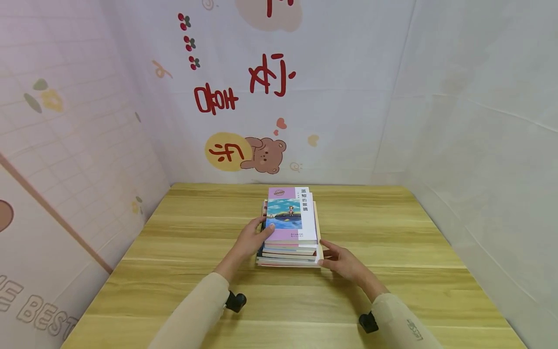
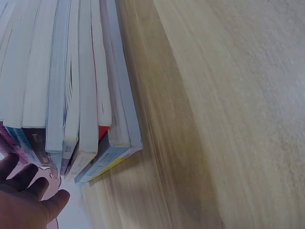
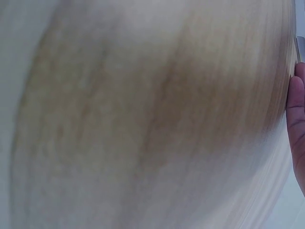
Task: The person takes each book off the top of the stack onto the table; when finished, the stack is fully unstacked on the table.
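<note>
A stack of several books [image 1: 284,213] lies on the wooden table, the top one with a pink, white and blue picture cover. In the left wrist view, the page edges of the stacked books [image 2: 62,71] are seen close up, with their sizes and corners uneven. My left hand [image 1: 254,236] is at the stack's left side, its thumb over the top cover's edge. Spread fingers of the left hand [image 2: 28,195] reach beside the spines. At the lower right corner, my right hand [image 1: 344,261] touches the stack with fingers extended. Only part of the right hand [image 3: 296,119] shows in its wrist view.
The wooden table [image 1: 196,213] reaches back to a printed cloth wall [image 1: 340,97] with red characters and a bear. Cloth walls also stand at the left and right. A black wrist camera [image 1: 236,302] sits at the left cuff, another black camera [image 1: 368,322] at the right.
</note>
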Motion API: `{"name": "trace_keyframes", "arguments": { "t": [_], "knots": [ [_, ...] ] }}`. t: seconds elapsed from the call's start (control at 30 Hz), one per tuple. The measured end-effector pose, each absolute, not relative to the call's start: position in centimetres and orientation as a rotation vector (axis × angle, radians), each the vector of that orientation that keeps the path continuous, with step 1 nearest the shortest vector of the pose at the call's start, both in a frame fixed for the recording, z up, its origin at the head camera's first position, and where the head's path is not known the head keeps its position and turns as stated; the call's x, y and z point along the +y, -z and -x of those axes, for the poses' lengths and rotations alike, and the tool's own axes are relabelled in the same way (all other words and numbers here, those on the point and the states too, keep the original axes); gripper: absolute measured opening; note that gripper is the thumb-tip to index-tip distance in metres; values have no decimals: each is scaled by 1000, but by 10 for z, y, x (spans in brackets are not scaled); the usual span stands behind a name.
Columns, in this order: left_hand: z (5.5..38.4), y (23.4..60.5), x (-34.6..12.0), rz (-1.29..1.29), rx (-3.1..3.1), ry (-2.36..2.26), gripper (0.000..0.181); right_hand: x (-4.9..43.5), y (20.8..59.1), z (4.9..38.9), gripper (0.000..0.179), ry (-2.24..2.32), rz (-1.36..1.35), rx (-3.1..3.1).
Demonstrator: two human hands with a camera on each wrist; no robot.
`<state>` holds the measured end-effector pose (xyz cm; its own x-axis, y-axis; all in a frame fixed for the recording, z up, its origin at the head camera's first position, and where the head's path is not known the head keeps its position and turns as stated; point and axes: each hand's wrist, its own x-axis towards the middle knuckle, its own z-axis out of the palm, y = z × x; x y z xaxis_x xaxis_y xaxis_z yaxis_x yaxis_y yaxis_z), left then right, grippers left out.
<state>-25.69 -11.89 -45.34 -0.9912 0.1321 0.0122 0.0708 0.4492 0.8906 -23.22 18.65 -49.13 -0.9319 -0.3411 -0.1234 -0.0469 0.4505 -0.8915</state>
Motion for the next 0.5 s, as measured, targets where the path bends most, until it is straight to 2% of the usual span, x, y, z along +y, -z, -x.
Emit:
{"name": "trace_keyframes", "arguments": {
  "t": [0.5],
  "knots": [
    [262, 453, -125, -109, 2561, -1680, 63, 187, 496, 233, 69, 1464, 353, 2423]
  ]
}}
